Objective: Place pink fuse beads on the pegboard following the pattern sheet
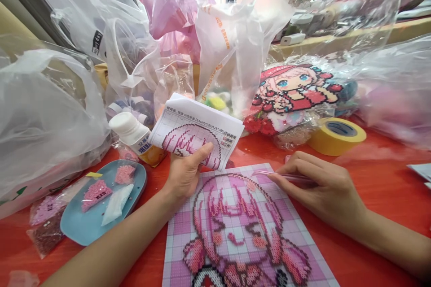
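My left hand grips a folded paper pattern, thumb on top, above the far left corner of a pegboard. The printed sheet shows part of a gridded character head. My right hand pinches pink tweezers, their tips over the board's far edge, near the top of the beaded head. On the pink-and-white checked pegboard, fuse beads form a character's face with closed eyes, dark outlines and pink hair. Whether the tweezers hold a bead is too small to tell.
A blue plate with small bead bags lies at left, bead packets beside it. Behind stand a white bottle, plastic bags, a finished bead character and yellow tape on the red table.
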The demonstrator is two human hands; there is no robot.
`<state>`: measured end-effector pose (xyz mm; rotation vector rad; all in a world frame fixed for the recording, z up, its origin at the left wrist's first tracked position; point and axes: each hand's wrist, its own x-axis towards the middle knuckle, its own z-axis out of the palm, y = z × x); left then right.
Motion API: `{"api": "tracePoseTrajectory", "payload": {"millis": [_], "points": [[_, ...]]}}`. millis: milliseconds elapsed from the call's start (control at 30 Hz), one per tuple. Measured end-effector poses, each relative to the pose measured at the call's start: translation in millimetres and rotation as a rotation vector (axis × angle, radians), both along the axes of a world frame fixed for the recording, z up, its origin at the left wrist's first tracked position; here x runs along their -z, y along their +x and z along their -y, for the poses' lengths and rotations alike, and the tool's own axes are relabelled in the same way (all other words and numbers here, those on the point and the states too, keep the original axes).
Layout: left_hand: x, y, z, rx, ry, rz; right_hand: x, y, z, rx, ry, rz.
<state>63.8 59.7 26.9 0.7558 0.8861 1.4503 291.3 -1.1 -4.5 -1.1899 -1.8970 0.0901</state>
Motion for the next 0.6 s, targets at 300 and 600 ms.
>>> {"api": "tracePoseTrajectory", "payload": {"millis": [300,600], "points": [[-24.6,4,10,0.003,0.158,-0.06,-5.7,-2,-2,0.101,0.083,-0.073],[-57.9,-12,48,-0.056,0.169,-0.076,-30.8,36,14,0.341,0.164,0.086]]}}
